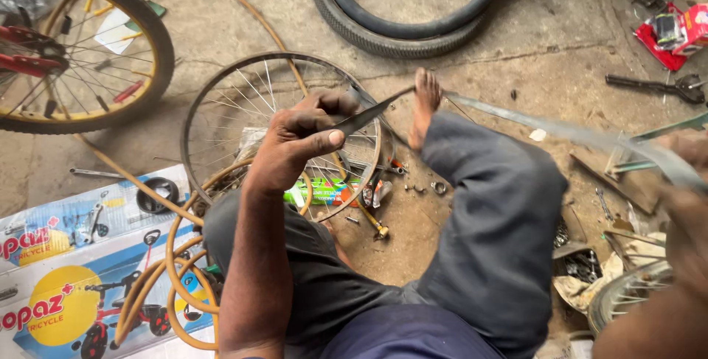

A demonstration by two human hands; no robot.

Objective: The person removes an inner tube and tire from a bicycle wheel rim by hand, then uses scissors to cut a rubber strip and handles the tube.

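Left hand (pixel 299 138) pinching rubber strip (pixel 369 114), spoked rim (pixel 221 90) beneath, tyre (pixel 402 35) beyond

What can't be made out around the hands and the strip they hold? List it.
- Right hand, head view: motion-blurred and cut by the frame edge; grip unreadable.
- Strip: blurred toward the right; its end is lost.
- Left hand: the pinching fingertips hide the strip's near end.

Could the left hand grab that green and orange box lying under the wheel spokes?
Probably not right away. The left hand is busy pinching a dark rubber strip, and the box lies beneath the bare wheel rim, behind its spokes. It would have to let go and reach around them.
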